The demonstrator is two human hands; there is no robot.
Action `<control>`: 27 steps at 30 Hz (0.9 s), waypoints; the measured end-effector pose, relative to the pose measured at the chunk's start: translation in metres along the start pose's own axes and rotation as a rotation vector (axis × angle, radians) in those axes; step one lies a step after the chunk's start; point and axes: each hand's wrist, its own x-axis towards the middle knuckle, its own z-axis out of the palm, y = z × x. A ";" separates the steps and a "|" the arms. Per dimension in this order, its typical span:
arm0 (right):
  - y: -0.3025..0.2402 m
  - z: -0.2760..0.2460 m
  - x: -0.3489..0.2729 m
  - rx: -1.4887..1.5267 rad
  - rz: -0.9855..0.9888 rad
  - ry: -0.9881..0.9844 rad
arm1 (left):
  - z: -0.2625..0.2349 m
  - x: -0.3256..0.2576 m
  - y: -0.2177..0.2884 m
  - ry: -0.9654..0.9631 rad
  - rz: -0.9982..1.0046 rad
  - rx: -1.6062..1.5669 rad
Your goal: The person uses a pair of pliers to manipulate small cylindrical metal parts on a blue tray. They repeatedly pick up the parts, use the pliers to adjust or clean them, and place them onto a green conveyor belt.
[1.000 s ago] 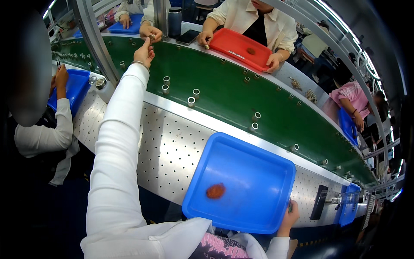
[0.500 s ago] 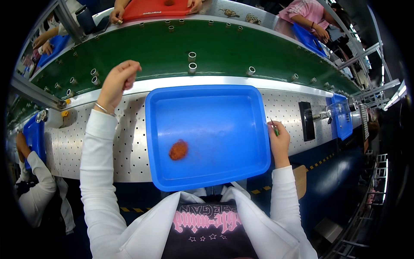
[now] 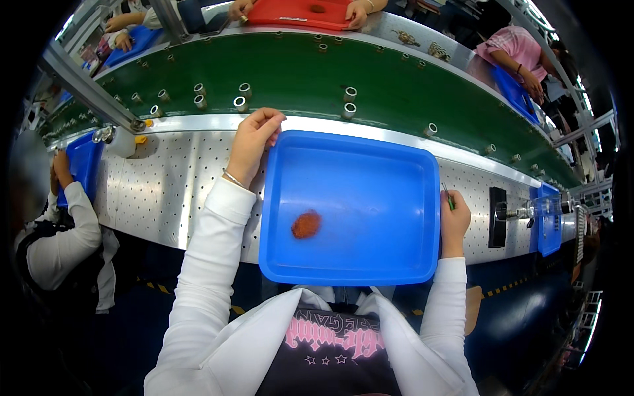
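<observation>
My left hand [image 3: 256, 144] is raised beside the far left corner of a blue plastic tray [image 3: 350, 272]. Its fingers are curled together, and anything inside them is hidden. At the tray's right side, my right hand [image 3: 455, 221] is closed on a thin green-handled tool [image 3: 450, 199] with a dark slender tip pointing up and away. A rusty-orange fibrous clump [image 3: 306, 225] lies in the left part of the tray, with fine reddish dust around it. Short metal sleeves, such as one sleeve [image 3: 349, 111], stand on the green belt [image 3: 297, 72] beyond.
A perforated metal bench [image 3: 158, 178] runs under the tray. A white bottle [image 3: 121, 141] is to the left, a black flat block [image 3: 497, 218] to the right. Co-workers sit around, one at a red tray [image 3: 297, 20] across the belt and one at far left.
My view has turned, so the scene sits further right. My left hand has come closer to the tray's far left corner. My right hand keeps hold of the green-handled tool.
</observation>
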 end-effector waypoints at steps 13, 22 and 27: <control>0.009 0.001 -0.001 -0.006 -0.027 0.031 | -0.011 0.007 -0.005 0.001 -0.131 -0.297; 0.006 -0.001 0.000 0.003 -0.016 0.014 | -0.020 0.009 -0.002 0.003 -0.173 -0.118; 0.005 0.000 0.000 0.014 -0.034 0.017 | -0.019 0.007 -0.003 -0.024 -0.152 -0.042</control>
